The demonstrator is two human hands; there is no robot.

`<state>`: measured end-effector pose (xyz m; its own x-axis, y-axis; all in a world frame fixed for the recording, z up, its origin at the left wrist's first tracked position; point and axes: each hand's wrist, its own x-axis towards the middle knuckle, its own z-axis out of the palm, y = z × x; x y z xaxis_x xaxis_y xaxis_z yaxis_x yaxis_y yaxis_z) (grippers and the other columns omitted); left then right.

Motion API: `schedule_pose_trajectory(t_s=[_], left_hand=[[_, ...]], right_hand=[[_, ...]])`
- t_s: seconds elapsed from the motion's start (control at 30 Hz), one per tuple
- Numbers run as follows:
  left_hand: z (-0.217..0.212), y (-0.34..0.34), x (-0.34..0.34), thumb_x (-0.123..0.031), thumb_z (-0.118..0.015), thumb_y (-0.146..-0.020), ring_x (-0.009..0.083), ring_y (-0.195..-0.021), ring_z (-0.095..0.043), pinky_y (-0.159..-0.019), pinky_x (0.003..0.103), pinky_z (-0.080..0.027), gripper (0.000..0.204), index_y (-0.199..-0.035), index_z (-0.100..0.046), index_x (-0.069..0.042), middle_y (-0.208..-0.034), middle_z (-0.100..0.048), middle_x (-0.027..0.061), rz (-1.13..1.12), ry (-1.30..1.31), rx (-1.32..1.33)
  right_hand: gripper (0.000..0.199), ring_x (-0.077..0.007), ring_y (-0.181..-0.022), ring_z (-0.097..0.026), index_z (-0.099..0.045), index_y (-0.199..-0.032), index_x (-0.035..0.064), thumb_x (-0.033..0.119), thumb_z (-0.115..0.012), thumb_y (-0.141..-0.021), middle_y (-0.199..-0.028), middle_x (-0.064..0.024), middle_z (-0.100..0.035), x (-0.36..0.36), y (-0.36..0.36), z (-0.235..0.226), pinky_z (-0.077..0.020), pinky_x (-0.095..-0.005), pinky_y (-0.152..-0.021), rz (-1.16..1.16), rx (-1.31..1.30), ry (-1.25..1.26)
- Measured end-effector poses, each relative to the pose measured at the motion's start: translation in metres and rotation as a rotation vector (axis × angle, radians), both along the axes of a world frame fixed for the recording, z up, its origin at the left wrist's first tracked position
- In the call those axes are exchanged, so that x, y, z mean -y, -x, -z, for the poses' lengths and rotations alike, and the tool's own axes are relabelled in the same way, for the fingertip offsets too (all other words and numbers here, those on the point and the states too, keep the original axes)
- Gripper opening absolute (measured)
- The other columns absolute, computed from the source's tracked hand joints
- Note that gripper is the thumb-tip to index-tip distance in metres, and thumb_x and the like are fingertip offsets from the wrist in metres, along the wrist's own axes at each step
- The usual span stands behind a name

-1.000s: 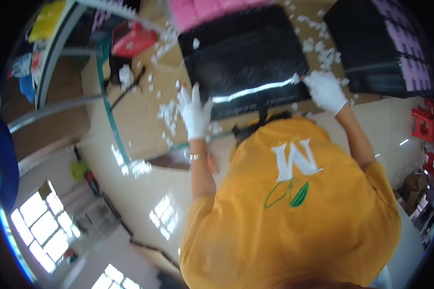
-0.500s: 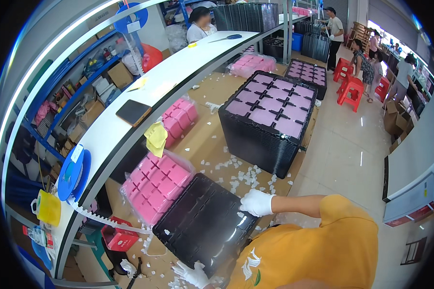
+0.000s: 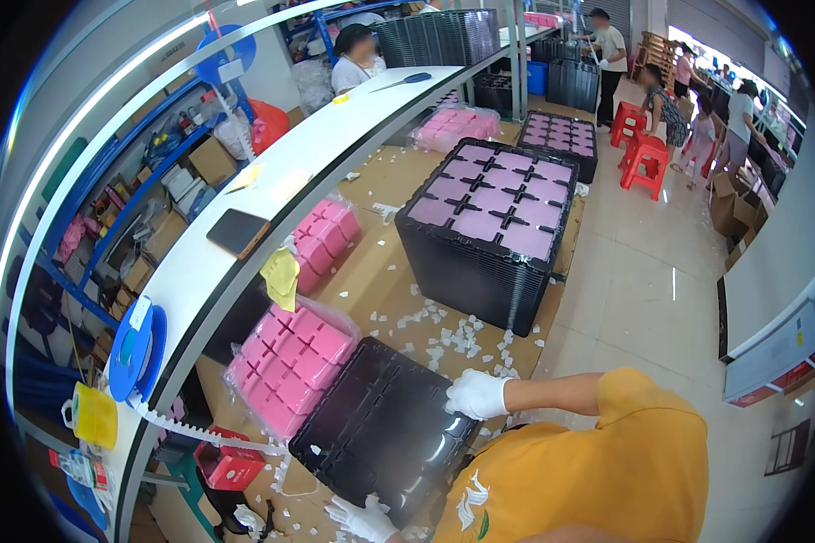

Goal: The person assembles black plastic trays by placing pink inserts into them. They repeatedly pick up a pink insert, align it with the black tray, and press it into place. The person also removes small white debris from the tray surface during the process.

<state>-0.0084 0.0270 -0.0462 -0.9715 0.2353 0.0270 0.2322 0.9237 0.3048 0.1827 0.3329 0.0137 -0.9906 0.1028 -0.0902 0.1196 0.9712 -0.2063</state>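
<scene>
A black plastic tray [image 3: 376, 425] lies in front of me with its smooth, glossy side up. My right hand [image 3: 477, 395], in a white glove, grips the tray's right edge, its fingers curled at the rim. At the near left corner is my left hand [image 3: 362, 519], also gloved in white. Its fingers are spread, and its thumb side touches the tray's edge. Against the tray's far left side sits a plastic-wrapped block of pink foam pieces [image 3: 294, 362]. What lies under the tray is hidden.
Beyond the tray stands a tall stack of black trays [image 3: 466, 271] topped with lilac pieces. White scraps [image 3: 448, 339] litter the brown board. A white shelf [image 3: 335, 122] carrying a phone [image 3: 238, 233] curves along the left. Red stools [image 3: 645, 163] and several people are farther off.
The whole view has shifted slightly, with the background moving a little left. Both hands stay at the same edges of the black tray.
</scene>
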Motion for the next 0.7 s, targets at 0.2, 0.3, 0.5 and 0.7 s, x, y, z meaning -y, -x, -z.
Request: schedule_pose_trajectory(t_s=[0.2, 0.3, 0.5, 0.7], left_hand=[[-0.007, -0.011, 0.028, -0.017, -0.065, -0.08, 0.0439, -0.134, -0.031, -0.11, 0.051, -0.026, 0.034, -0.112, -0.066, -0.008, -0.147, -0.031, 0.0273, 0.227, 0.003, -0.143], [-0.009, -0.01, 0.041, -0.014, -0.066, -0.074, 0.0452, -0.133, -0.034, -0.109, 0.052, -0.03, 0.031, -0.103, -0.068, -0.003, -0.146, -0.034, 0.0267, 0.364, 0.03, -0.217], [-0.015, -0.001, 0.028, -0.021, -0.063, -0.08, 0.0422, -0.11, -0.05, -0.095, 0.052, -0.038, 0.017, -0.086, -0.068, -0.006, -0.127, -0.053, 0.0242, 0.501, -0.088, -0.385], [-0.022, -0.005, 0.039, -0.021, -0.076, -0.068, 0.0427, -0.128, -0.039, -0.106, 0.055, -0.031, 0.028, -0.092, -0.068, -0.01, -0.14, -0.044, 0.0178, 0.391, -0.017, -0.03]], right_hand=[[0.01, -0.0309, -0.072, -0.065, -0.068, -0.078, 0.0109, 0.014, -0.059, -0.074, -0.073, -0.0116, -0.065, -0.008, 0.011, 0.001, -0.0509, -0.0421, -0.062, -0.031, -0.159, 0.025], [0.012, -0.0291, -0.075, -0.065, -0.069, -0.081, 0.013, 0.014, -0.059, -0.075, -0.074, -0.0103, -0.064, -0.004, 0.015, -0.007, -0.0506, -0.0415, -0.064, -0.035, -0.092, -0.001], [0.017, -0.0326, -0.068, -0.064, -0.069, -0.086, 0.008, 0.012, -0.054, -0.08, -0.07, -0.0158, -0.062, 0.001, -0.001, -0.017, -0.0491, -0.0461, -0.059, -0.002, -0.092, 0.001], [0.029, -0.0288, -0.075, -0.058, -0.066, -0.105, 0.0119, 0.007, -0.056, -0.078, -0.075, -0.0091, -0.057, 0.007, -0.003, 0.012, -0.0451, -0.0419, -0.067, -0.141, -0.132, -0.015]])
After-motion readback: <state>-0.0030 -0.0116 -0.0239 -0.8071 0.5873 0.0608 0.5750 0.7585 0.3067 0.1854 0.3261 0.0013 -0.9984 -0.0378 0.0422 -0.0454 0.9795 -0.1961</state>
